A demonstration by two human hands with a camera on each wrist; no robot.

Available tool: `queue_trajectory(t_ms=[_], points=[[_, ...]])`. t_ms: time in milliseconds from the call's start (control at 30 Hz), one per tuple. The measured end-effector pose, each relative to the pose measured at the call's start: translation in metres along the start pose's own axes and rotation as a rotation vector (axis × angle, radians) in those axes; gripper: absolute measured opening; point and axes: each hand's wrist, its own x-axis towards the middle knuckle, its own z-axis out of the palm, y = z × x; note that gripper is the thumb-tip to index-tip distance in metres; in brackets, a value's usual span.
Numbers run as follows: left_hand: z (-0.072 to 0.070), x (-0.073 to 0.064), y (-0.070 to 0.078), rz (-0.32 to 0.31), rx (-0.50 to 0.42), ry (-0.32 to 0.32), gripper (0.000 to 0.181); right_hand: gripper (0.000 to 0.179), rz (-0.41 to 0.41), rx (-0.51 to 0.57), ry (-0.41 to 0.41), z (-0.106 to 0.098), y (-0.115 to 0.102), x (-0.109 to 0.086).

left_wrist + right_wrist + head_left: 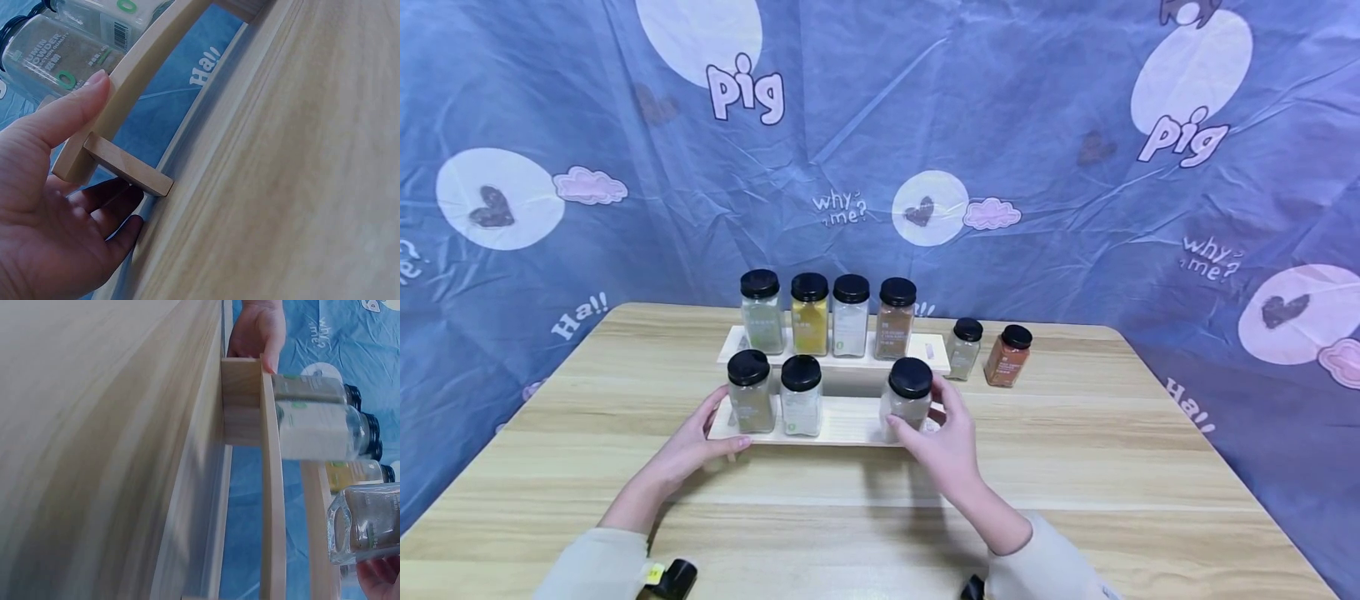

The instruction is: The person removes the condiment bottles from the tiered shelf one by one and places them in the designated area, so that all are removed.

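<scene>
I've got my right hand [953,442] pinching a black-lidded jar [907,407], base just clear of the rack [853,422], front right; my left hand [688,443] grips its left end.

A pale wood-grain tabletop [1075,467], and on it stands a two-tier shelf [850,421]! Rear tier [835,363], from the left: green jar [763,327], yellow jar [810,327], white jar [850,327], brown jar [893,333]. Front tier [861,429], left end: cumin jar [752,408], second white jar [802,410]. And right of the shelf, straight on the tabletop, a grey jar [963,354], then a red jar [1007,364]!
</scene>
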Motion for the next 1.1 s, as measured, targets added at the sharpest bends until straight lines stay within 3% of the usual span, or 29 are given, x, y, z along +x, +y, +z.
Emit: queue_trajectory(t_ms=[367, 533, 733, 833, 1033, 1100], points=[[0.0, -0.001, 0.002, -0.004, 0.0, -0.002, 0.09, 0.054, -0.04, -0.1, 0.09, -0.044, 0.011, 0.003], [0.0, -0.001, 0.004, -0.008, -0.003, -0.001, 0.091, 0.051, -0.012, -0.128, 0.124, -0.065, 0.018, 0.009], [-0.001, 0.0, 0.002, -0.011, 0.001, 0.002, 0.091, 0.052, -0.008, -0.149, 0.182, -0.098, 0.077, 0.02], [-0.001, 0.0, 0.002, -0.008, 0.005, 0.003, 0.091, 0.052, -0.006, -0.224, 0.212, -0.113, 0.103, 0.026], [-0.001, 0.0, 0.003, -0.008, 0.007, 0.0, 0.091, 0.053, 0.059, -0.226, 0.219, -0.129, 0.098, 0.031], [-0.001, -0.001, 0.003, -0.005, 0.003, -0.001, 0.091, 0.054, 0.06, -0.261, 0.216, -0.136, 0.108, 0.032]])
